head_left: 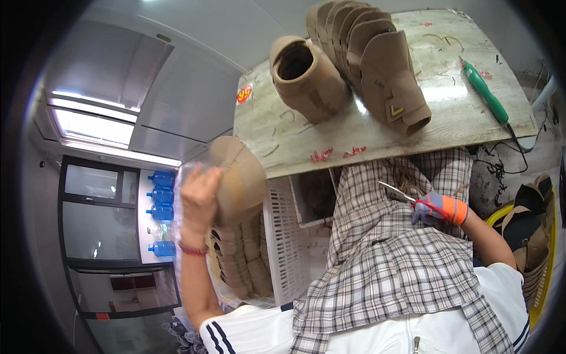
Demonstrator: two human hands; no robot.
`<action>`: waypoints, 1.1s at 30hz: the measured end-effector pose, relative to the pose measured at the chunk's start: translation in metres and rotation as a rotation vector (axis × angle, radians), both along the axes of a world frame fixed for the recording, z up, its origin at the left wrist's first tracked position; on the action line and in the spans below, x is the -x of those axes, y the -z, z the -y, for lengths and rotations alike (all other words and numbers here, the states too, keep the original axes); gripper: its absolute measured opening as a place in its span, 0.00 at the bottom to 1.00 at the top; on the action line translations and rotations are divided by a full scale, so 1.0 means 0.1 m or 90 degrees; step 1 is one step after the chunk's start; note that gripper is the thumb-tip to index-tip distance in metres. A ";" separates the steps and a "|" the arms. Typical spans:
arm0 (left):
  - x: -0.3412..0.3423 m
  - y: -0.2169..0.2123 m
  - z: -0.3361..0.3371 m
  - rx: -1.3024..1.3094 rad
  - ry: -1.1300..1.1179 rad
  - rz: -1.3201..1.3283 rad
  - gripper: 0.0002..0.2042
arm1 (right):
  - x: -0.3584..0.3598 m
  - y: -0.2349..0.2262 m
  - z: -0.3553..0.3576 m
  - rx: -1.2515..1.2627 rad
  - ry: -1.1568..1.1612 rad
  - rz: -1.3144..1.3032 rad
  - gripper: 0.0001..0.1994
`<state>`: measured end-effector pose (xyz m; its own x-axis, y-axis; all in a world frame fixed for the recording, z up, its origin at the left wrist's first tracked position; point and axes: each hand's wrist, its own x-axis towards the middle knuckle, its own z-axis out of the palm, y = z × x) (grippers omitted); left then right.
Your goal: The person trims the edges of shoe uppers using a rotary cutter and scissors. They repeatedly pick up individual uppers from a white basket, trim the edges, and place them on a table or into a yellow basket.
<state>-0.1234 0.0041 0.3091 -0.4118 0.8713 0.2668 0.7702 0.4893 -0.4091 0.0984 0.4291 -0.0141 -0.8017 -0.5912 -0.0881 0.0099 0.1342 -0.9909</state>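
Head view: left hand [199,192] raised gripping tan boot upper [239,177]; right hand [439,209] holds scissors [401,196].

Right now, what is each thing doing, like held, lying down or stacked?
left hand: raised, gripping a tan boot upper.
right hand: gloved, holding scissors, blades nearly shut.
lone boot: lying on its side on the table, opening showing.
boot row: nested together on the table.
green tool: lying flat, untouched.
white crate: holding stacked uppers.
yellow basket: full of uppers.
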 end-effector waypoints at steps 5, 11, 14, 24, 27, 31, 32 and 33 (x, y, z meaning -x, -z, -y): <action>0.23 -0.83 -1.02 -0.102 0.177 -0.149 0.13 | -0.25 -0.22 -0.23 0.014 0.207 0.016 0.16; 0.78 -0.60 -2.20 -0.020 0.314 -0.159 0.10 | -0.21 -0.82 -0.54 -0.016 0.563 0.253 0.10; 1.23 -0.22 -2.49 0.075 0.135 -0.060 0.15 | 0.03 -0.74 -0.83 -0.272 0.691 -0.004 0.18; 1.65 -0.19 -2.65 -0.067 0.017 0.255 0.19 | 0.95 -0.98 -1.58 -0.865 0.674 0.041 0.23; 1.68 -0.04 -2.72 -0.071 0.015 0.204 0.14 | 1.12 -0.90 -1.63 -0.859 0.694 0.024 0.23; 1.77 0.11 -2.75 -0.103 -0.052 0.222 0.12 | 1.20 -0.79 -1.68 -0.852 0.728 0.038 0.23; 1.77 0.15 -2.75 -0.116 -0.070 0.229 0.12 | 1.21 -0.74 -1.69 -0.863 0.742 0.001 0.22; 1.88 0.25 -2.73 -0.133 -0.057 0.252 0.11 | 1.20 -0.65 -1.70 -0.874 0.755 -0.036 0.22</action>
<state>-0.3119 0.2769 0.2840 -0.5883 0.7722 0.2399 0.7986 0.6014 0.0225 -0.0216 0.5995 0.0512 -0.7161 0.6942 0.0720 0.6722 0.7138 -0.1968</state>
